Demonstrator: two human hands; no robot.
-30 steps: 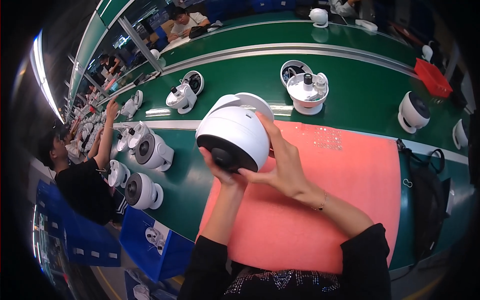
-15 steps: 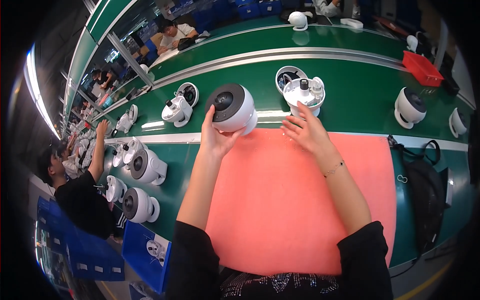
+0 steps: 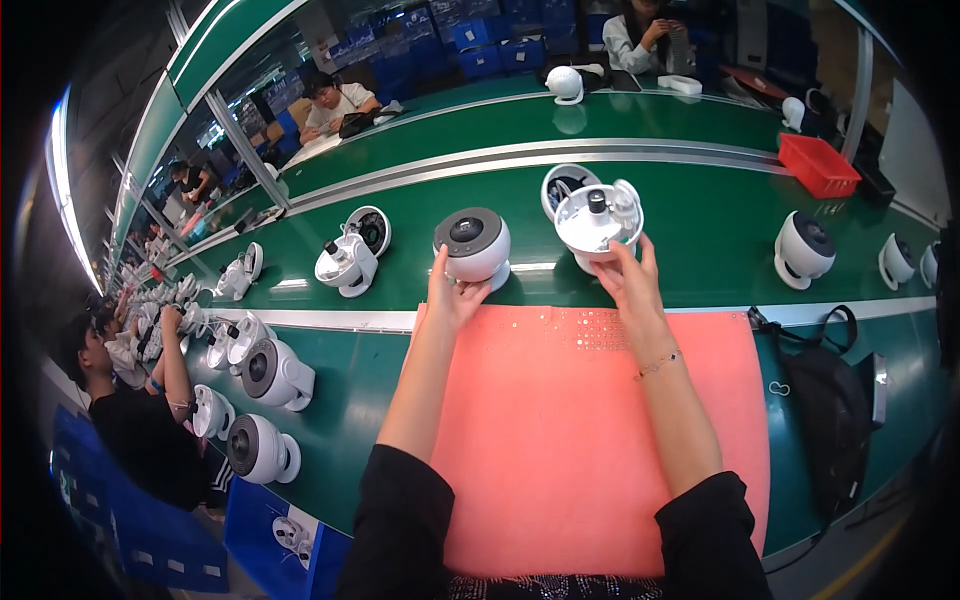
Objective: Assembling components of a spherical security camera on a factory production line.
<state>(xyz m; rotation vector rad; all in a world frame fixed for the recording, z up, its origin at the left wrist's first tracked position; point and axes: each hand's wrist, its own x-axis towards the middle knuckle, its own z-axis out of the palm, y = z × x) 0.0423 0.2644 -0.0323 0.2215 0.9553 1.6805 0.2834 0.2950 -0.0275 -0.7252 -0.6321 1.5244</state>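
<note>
My left hand [image 3: 460, 295] is closed on a white ball-shaped camera [image 3: 487, 262] with a dark round face that tilts upward. The camera is at the green surface just beyond the pink mat [image 3: 590, 450]; whether its foot rests there is hard to see. To its right stands an opened camera housing [image 3: 598, 245], a white bowl with a black cylindrical part upright inside and its round cover [image 3: 553, 190] behind it. Thumb and fingers of my right hand [image 3: 630, 290] are around the lower part of this housing.
Another opened housing [image 3: 345, 262] stands to the left on the green belt [image 3: 420, 240]. Several white cameras [image 3: 275, 375] line the left bench, beside a blue bin [image 3: 270, 530]. At right are a camera [image 3: 805, 250], a black bag [image 3: 825, 400] and a red tray [image 3: 820, 165]. Co-workers [image 3: 150, 420] sit left and across.
My left hand has lowered the camera toward the green surface, its face now turned more upward. My right hand has closed round the opened housing. The view has shifted a little.
</note>
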